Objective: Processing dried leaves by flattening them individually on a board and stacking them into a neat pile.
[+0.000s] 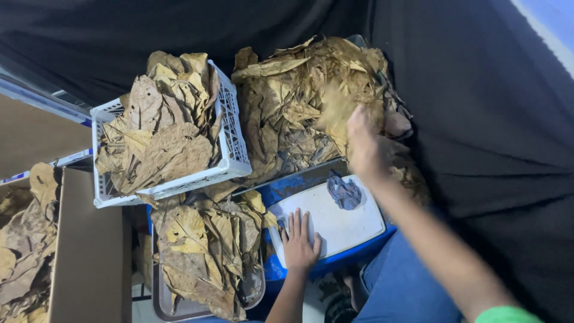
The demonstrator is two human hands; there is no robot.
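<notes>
Two hands: left hand (299,242) flat on one white board (344,224), right hand (363,143) at leaf pile (299,101)

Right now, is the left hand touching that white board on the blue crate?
Touching. The head view shows the left hand lying flat, fingers spread, on the near edge of the white board, with no gap visible. The crumpled blue cloth lies apart from it.

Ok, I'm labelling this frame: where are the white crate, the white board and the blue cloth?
white crate (234,140): head view, its right lattice wall.
white board (341,224): head view, bare middle of its top.
blue cloth (344,192): head view, centre of the crumpled cloth.
</notes>
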